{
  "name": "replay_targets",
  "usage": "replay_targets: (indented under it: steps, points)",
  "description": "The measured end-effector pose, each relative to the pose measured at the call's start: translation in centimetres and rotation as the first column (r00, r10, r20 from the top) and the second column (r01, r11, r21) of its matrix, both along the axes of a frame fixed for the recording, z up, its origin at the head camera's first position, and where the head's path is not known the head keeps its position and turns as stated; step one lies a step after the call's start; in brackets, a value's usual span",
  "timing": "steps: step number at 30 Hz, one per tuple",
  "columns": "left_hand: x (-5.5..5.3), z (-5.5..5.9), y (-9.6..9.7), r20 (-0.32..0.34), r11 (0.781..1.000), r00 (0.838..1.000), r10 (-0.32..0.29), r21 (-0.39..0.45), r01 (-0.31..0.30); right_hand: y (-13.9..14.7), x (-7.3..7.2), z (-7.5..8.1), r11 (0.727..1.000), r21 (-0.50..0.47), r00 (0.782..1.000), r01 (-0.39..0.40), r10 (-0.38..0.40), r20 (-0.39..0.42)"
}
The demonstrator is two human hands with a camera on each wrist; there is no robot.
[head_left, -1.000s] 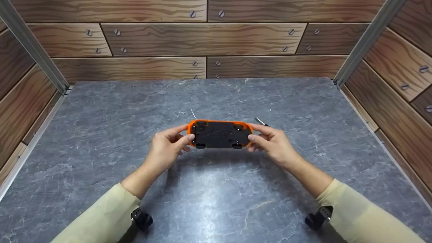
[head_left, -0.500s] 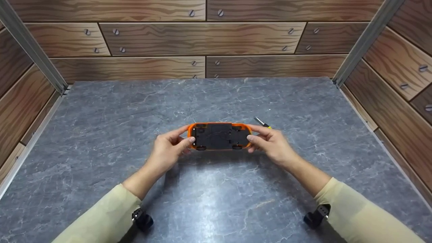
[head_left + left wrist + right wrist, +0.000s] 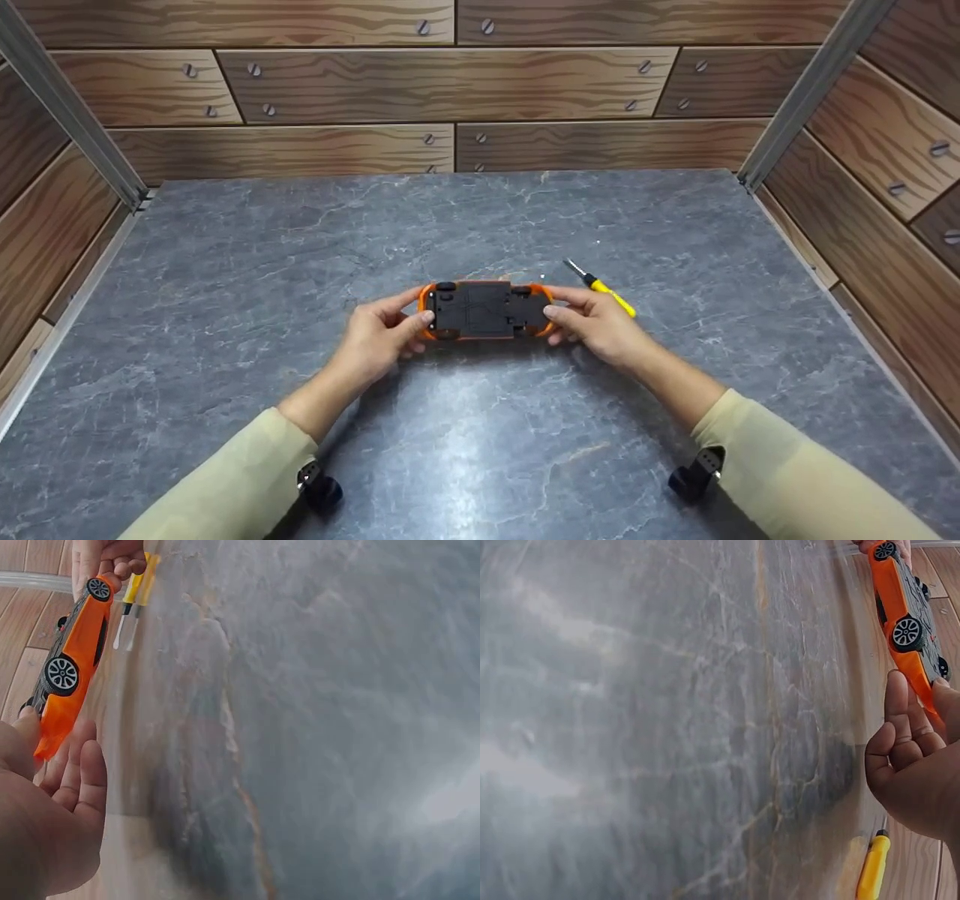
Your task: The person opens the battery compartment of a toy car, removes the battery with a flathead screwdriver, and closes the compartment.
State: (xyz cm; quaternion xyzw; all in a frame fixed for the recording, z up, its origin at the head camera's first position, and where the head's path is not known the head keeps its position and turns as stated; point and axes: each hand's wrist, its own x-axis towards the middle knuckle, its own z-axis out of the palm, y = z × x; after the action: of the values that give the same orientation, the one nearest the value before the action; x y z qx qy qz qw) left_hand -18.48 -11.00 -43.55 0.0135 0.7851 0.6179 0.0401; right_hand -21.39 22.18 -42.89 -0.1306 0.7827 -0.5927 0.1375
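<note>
An orange toy car (image 3: 484, 309) is held between both hands, its black underside facing up toward the head camera. My left hand (image 3: 379, 330) pinches the left end, thumb on the underside and fingers behind. At the other end, my right hand (image 3: 600, 322) grips in the same way. The left wrist view shows the car's orange side (image 3: 86, 645) with two spoked wheels. In the right wrist view the toy car (image 3: 904, 622) is seen from its other end, above the right hand's curled fingers. The car's roof is hidden in the head view.
A yellow-handled screwdriver (image 3: 600, 287) lies on the grey marbled tabletop (image 3: 300, 232) just beyond the right hand. Small pale specks (image 3: 598, 242) lie near it. Wood-patterned walls (image 3: 450, 86) with metal corner posts surround the table's back and sides.
Both hands have lowered the toy car slightly toward the person and tilted its underside further up. More of the screwdriver shows beside the right hand.
</note>
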Motion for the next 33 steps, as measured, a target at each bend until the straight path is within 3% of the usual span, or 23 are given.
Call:
replay_targets:
  steps: [6, 13, 17, 33]
  points:
    - [-0.2, -0.9, 0.0, 0.014, 1.0, 1.0, -0.013, 0.002, 0.013, -0.1, -0.3, -0.5, 1.0, -0.002, 0.999, -0.023, 0.023, 0.028]
    - [-0.4, -1.4, 0.0, 0.012, 1.0, 1.0, -0.019, -0.007, 0.019, -0.1, -0.5, -0.9, 0.988, 0.151, 1.0, 0.003, -0.004, 0.005]
    - [-0.5, -1.5, 0.1, 0.031, 1.0, 0.999, -0.024, -0.001, 0.024, -0.1, -0.6, -1.0, 0.981, 0.192, 1.0, 0.02, -0.022, 0.004]
    - [-0.8, -1.5, 0.0, 0.114, 0.999, 0.992, -0.05, 0.011, 0.049, 0.0, -1.0, -1.4, 0.98, 0.198, 1.0, 0.001, -0.004, 0.017]
